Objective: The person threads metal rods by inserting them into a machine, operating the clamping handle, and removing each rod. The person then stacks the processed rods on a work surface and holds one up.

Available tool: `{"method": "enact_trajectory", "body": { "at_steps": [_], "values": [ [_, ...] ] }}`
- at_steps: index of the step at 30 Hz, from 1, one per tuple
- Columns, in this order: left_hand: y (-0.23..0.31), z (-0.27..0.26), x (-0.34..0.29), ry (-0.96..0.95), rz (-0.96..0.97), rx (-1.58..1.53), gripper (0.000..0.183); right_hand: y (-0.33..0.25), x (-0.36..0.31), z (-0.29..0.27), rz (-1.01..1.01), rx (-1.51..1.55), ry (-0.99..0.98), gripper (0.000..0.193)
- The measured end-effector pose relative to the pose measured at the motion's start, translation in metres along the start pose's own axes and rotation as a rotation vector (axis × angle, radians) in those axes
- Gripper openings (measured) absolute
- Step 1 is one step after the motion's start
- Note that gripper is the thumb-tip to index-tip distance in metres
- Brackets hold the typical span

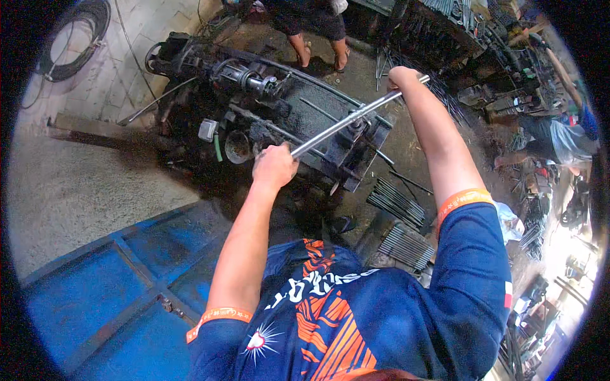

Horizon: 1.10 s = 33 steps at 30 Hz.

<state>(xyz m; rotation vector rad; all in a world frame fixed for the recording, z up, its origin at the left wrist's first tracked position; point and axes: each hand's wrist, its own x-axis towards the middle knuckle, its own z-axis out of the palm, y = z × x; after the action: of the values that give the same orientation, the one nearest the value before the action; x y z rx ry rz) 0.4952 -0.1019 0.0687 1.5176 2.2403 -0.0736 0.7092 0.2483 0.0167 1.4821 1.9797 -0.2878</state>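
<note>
A long shiny metal bar [337, 129] slants across the middle of the view, from near left to far right. My left hand [276, 166] is closed round its near end, and my right hand [404, 77] grips the far end, where a short tip sticks out past the fist. Below the bar lies a dark, greasy machine that looks like a lathe [311, 105], with a round chuck-like head [244, 75] at its left. The bar's middle passes over a fitting [357, 124] at the machine's right end; whether they touch, I cannot tell.
Bundles of metal rods [397, 202] lie right of the machine, more rods [406, 246] nearer me. A blue metal door [140, 279] is at lower left. Another person's bare legs [318, 51] show beyond the machine; a second person [565, 136] is at far right. A coiled hose [76, 44] hangs upper left.
</note>
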Motion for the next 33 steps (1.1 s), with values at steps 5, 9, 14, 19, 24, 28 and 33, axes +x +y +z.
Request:
{"method": "enact_trajectory", "body": {
  "at_steps": [5, 9, 14, 19, 24, 28, 33],
  "values": [
    [-0.011, 0.001, 0.014, 0.026, 0.068, -0.008, 0.032, 0.015, -0.006, 0.004, 0.041, -0.053, -0.054, 0.019],
    [-0.017, -0.001, 0.022, -0.005, 0.088, 0.014, 0.04, 0.039, -0.012, -0.006, 0.186, 0.069, -0.317, 0.032],
    [-0.02, -0.004, 0.03, -0.059, 0.111, 0.047, 0.037, 0.053, -0.015, -0.004, -0.074, 0.255, -0.517, 0.035],
    [-0.026, -0.006, 0.038, -0.058, 0.168, 0.05, 0.035, 0.042, -0.015, 0.012, -0.103, 0.121, -0.346, 0.032],
    [-0.031, -0.01, 0.048, -0.027, 0.226, 0.127, 0.036, 0.042, -0.032, 0.016, -0.047, 0.174, -0.227, 0.036],
    [-0.034, -0.009, 0.055, 0.014, 0.286, 0.139, 0.028, 0.039, -0.049, 0.02, 0.071, 0.207, -0.176, 0.037],
    [-0.043, -0.007, 0.069, 0.025, 0.36, 0.181, 0.032, 0.037, -0.072, 0.02, 0.062, 0.208, -0.06, 0.036]
  ]
}}
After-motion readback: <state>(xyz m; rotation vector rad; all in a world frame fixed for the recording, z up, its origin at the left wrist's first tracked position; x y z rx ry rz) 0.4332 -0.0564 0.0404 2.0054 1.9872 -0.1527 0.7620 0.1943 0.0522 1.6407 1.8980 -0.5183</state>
